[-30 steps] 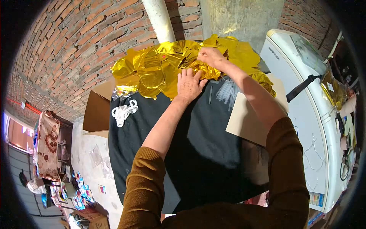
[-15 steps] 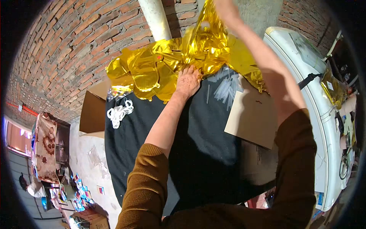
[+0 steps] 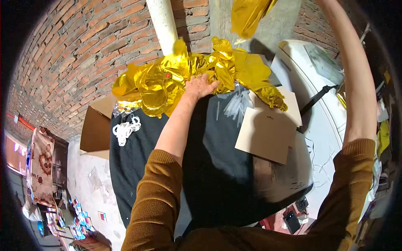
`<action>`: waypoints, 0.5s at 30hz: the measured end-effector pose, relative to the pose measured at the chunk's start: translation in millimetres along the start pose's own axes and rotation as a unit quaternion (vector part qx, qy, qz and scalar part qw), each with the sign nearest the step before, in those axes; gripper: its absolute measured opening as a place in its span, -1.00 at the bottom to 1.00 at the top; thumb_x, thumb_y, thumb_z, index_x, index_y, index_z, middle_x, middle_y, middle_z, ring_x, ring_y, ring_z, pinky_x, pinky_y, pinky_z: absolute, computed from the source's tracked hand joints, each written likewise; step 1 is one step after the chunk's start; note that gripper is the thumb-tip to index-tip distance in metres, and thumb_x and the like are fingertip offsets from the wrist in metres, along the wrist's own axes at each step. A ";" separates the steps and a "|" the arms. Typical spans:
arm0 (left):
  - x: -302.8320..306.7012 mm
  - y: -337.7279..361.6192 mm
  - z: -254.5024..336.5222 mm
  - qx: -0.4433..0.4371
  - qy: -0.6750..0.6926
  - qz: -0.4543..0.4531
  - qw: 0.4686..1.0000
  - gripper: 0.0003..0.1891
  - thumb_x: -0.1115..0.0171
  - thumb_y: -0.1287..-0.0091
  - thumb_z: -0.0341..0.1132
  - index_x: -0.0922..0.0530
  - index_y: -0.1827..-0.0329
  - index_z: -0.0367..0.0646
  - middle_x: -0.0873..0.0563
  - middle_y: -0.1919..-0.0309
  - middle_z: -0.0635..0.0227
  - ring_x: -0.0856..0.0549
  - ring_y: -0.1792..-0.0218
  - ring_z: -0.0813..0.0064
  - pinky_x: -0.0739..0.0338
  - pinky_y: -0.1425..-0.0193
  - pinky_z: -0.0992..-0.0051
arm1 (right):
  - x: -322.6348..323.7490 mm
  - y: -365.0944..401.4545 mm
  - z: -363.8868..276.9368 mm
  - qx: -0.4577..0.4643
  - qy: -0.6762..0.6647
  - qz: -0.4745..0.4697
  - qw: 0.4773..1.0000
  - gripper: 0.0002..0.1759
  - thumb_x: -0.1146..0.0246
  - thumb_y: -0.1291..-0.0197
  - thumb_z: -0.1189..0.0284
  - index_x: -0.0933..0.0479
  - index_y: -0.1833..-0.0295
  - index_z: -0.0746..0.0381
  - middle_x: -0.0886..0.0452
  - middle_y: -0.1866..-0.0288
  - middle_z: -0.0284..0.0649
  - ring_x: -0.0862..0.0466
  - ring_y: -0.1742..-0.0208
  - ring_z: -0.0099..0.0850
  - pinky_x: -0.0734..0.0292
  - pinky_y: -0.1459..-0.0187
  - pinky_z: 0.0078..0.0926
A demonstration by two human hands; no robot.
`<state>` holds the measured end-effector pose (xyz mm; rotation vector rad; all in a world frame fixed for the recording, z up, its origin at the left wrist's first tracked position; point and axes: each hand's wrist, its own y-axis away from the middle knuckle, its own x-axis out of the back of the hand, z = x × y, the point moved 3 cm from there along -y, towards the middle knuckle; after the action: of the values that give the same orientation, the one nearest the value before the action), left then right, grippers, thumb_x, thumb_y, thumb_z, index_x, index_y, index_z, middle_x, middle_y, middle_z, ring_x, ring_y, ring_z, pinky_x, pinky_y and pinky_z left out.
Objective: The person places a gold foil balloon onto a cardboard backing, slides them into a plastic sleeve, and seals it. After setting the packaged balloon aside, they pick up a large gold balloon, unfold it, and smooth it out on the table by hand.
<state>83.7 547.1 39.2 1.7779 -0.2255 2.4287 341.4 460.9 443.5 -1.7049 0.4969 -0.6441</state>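
My left hand (image 3: 201,86) lies on the near edge of a pile of gold foil balloons (image 3: 155,83), fingers spread and palm down. One gold foil balloon (image 3: 249,21) hangs in the air above the pile, cut off by the top edge of the view. My right arm (image 3: 356,79) reaches up past that same edge, so the right hand is out of sight. Clear plastic straws (image 3: 238,104) lie just right of my left hand. White ribbon or string (image 3: 125,130) is bundled on the black cloth (image 3: 167,167) to the left.
Cardboard sheets (image 3: 268,134) rest at the table's right side, partly under foil. An open cardboard box (image 3: 97,129) stands left of the table. A white pipe (image 3: 162,25) and a brick wall (image 3: 92,46) rise behind. A white appliance-like body (image 3: 310,71) is at the right.
My right arm has swung up and to the right, its hand leaving the view. A gold foil balloon has come away from the pile into the air. My left hand stays on the foil.
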 end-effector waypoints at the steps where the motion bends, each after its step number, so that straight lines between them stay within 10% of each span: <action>1: 9.1 2.4 0.7 0.018 0.043 -0.038 0.998 0.00 -0.06 -0.35 0.49 -0.34 -0.61 -0.16 -0.42 -0.57 0.00 -0.38 -0.56 -0.07 -0.26 -0.63 0.10 | -7.7 3.6 7.4 0.022 -0.001 -0.052 0.998 -0.60 -0.43 -0.20 0.30 -0.50 -0.01 0.28 -0.61 0.21 -0.26 -0.60 0.23 -0.45 -0.55 0.24 -0.49; 7: 26.1 57.7 -17.3 -0.060 0.358 -0.035 0.931 -0.05 -0.17 -0.44 0.33 -0.29 -0.60 -0.34 -0.48 -0.51 -0.06 -0.51 -0.48 0.07 -0.37 -0.56 0.22 | -53.5 108.5 -84.4 -0.099 -0.078 -0.334 0.934 -0.77 -0.38 -0.32 0.40 -0.52 0.03 0.25 -0.59 0.18 -0.29 -0.59 0.23 -0.50 -0.48 0.28 -0.60; 8: 34.5 78.5 -12.7 -0.072 0.394 -0.050 0.915 -0.09 -0.16 -0.47 0.29 -0.31 -0.59 -0.34 -0.48 -0.51 -0.02 -0.53 -0.46 0.11 -0.38 -0.55 0.23 | -68.7 130.3 -62.5 0.113 -0.017 -0.287 0.951 -0.75 -0.19 -0.30 0.35 -0.56 -0.02 0.22 -0.69 0.12 0.03 -0.74 0.11 -0.07 -0.61 0.02 -0.07; 15: 33.9 210.7 -16.7 -0.047 0.716 -0.110 0.688 -0.50 -0.16 -0.59 0.01 -0.50 -0.41 -0.12 -0.72 -0.20 0.21 -0.72 -0.16 0.37 -0.66 -0.24 0.26 | -62.4 252.7 -203.2 0.250 -0.061 -0.353 0.900 -0.83 -0.33 -0.16 0.37 -0.54 0.15 0.09 -0.63 0.30 -0.29 -0.76 0.27 -0.31 -0.66 0.34 -0.26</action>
<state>18.6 343.9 56.5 -0.4587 0.0553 2.6744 164.5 294.2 220.2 -1.3838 -0.3921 -1.0645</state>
